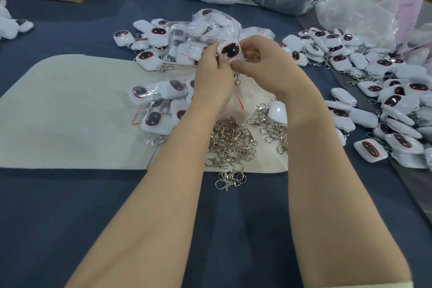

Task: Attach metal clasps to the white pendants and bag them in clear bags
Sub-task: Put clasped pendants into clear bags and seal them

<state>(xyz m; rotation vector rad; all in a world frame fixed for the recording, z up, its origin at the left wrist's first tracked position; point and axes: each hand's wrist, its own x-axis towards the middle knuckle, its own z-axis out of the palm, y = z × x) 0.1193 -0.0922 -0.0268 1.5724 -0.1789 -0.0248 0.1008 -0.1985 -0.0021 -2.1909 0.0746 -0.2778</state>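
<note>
Now my left hand (214, 75) & right hand (266, 65) each pinch the pendant (230, 50). Both grips are clamped on it, held up over the desk (70, 206) centre so its clasp (237, 80) hangs free, prob. for bagging. Loose clasps (231, 142) lie near me for quick reach; bagged ones (159, 98) pile left, out of the way.

One view only, worn on the person's head, wide-angle. Faces forward and steeply down along both forearms onto the table (58, 217). Close in: left hand (214, 77) and right hand (264, 65) sit mid-frame. Far table edge bows, probably lens distortion.
</note>
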